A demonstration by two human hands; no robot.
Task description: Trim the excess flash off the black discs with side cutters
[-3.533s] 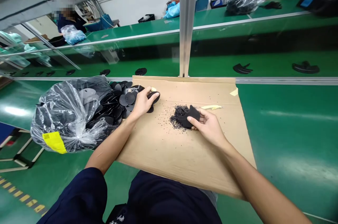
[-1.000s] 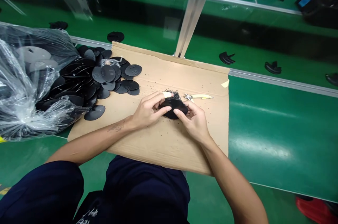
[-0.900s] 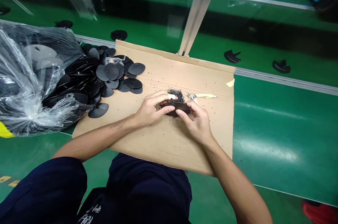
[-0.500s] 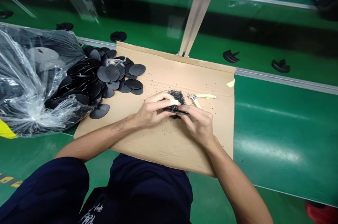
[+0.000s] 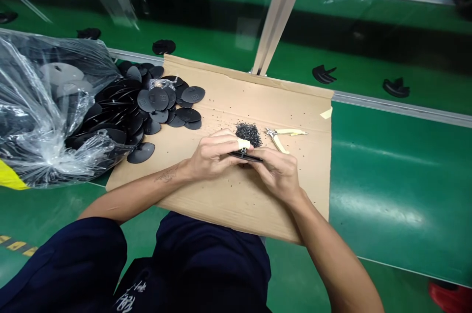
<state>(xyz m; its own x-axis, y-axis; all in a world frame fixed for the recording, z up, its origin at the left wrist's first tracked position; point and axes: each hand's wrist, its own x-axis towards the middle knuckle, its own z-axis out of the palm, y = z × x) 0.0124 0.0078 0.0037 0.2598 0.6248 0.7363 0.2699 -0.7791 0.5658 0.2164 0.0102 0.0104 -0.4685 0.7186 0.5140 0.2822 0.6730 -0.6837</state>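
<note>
Near the middle of the frame, a black disc (image 5: 246, 156) sits between the left hand (image 5: 216, 155) and the right hand (image 5: 278, 168), turned nearly edge-on to me. Each grip is clamped on it, the left at one end and the right at the other; a pale wrap (image 5: 244, 144) covers one left finger by the disc. I can't tell whether the underside touches anything.

Just beyond the fingers lies a heap of black crumbs (image 5: 249, 133), specks scattered around it. To its right, near the right hand but apart from it, a pair of cutters (image 5: 276, 138) rests with its handles spread.

All this is over a brown cardboard sheet (image 5: 228, 207), whose far edge runs along a metal rail (image 5: 405, 112) and whose near edge stops just short of the person's lap. A strip of tape (image 5: 326, 113) marks its far right corner. Past the right edge, the green tabletop (image 5: 391, 170) gives that arm wide room. The left side is tighter: loose discs (image 5: 159, 98) spill over the sheet's left edge from a bulky plastic bag (image 5: 47, 145), beyond the left forearm.
</note>
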